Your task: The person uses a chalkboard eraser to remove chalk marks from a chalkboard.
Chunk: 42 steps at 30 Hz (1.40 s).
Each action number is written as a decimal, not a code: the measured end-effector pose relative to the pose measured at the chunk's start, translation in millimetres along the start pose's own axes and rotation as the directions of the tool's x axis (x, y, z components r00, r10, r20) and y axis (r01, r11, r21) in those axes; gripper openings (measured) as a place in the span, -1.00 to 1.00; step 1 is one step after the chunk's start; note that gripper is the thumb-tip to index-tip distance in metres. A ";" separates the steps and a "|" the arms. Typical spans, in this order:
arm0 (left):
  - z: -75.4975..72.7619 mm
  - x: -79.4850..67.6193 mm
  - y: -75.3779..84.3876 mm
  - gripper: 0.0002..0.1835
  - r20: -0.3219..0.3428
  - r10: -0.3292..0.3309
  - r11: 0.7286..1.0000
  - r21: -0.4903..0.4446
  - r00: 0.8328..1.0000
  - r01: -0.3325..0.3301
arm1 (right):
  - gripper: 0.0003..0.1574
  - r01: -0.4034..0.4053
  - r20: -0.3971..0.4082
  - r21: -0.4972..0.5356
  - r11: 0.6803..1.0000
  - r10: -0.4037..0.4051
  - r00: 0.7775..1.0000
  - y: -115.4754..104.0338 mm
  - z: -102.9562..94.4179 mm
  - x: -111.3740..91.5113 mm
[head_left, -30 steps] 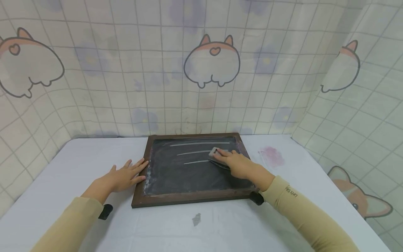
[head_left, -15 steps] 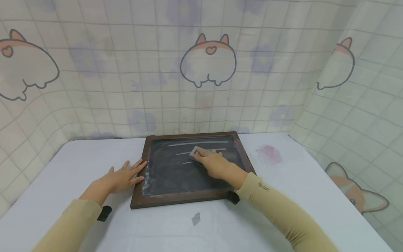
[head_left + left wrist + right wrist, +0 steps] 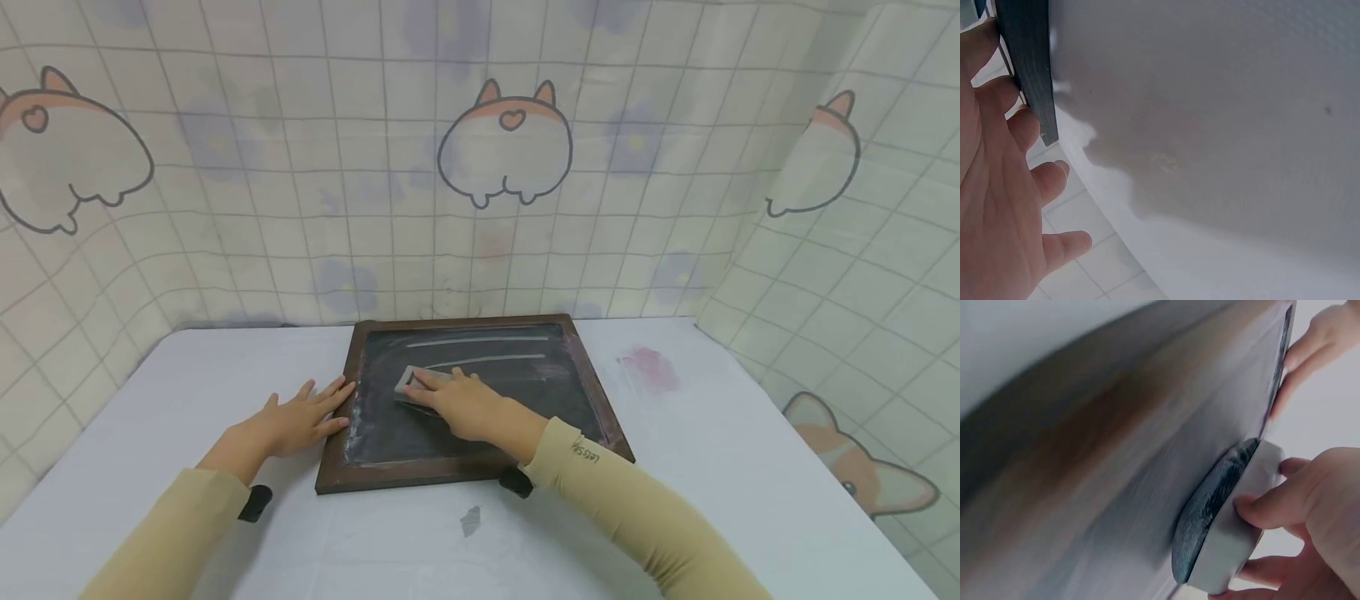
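A chalkboard [image 3: 480, 433] in a dark brown wooden frame lies on the white table. Two pale chalk lines [image 3: 480, 341] run across its upper part. My right hand [image 3: 468, 404] grips a chalkboard eraser [image 3: 408, 383] over the board's left half. In the right wrist view the eraser [image 3: 1232, 528] has a light grey back and a dark fuzzy pad turned to the board, with thumb and fingers on opposite sides. My left hand [image 3: 296, 421] rests with spread, straight fingers, their tips on the left side of the frame.
The white table [image 3: 735, 467] reaches to a backdrop [image 3: 375, 167] printed with a grid and corgis. A pink smudge [image 3: 648, 368] marks the tabletop right of the board, and a grey patch [image 3: 470, 521] lies in front of it.
My right hand has swept the eraser leftward across the board. The lowest of three chalk lines is gone, and the middle one looks shorter at its left end. My left hand stays put.
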<state>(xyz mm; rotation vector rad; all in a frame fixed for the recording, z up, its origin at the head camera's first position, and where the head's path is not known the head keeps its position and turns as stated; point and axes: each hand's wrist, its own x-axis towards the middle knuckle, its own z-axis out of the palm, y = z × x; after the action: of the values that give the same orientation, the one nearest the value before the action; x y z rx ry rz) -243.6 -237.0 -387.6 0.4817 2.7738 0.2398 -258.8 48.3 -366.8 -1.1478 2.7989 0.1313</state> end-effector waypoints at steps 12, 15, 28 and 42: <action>-0.1 -1.5 -1.5 -0.19 0.000 0.013 1.000 -0.023 1.000 -0.013 | 0.03 -0.157 -0.019 0.176 0.972 0.162 0.987 98.2 9.3 -54.1; 0.0 -0.8 -1.9 -0.19 0.000 0.013 1.000 -0.020 1.000 -0.013 | 0.02 -0.182 -0.035 0.187 0.965 0.192 0.981 118.4 11.6 -66.9; 0.3 -0.3 -2.1 -0.19 -0.003 0.013 1.000 -0.013 1.000 -0.013 | -0.04 -0.216 -0.012 0.181 0.960 0.222 0.975 85.1 6.0 -42.5; -0.2 -2.1 -0.6 -0.20 -0.002 0.005 1.000 -0.025 1.000 -0.005 | 0.01 0.083 0.040 0.115 0.990 -0.088 0.995 -10.6 -6.3 -0.5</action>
<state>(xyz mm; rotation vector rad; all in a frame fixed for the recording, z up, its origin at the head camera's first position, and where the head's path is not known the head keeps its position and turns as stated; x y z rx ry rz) -242.0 -238.3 -386.9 0.4827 2.7680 0.2762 -251.5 40.4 -360.9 -1.2195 2.6746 -0.0087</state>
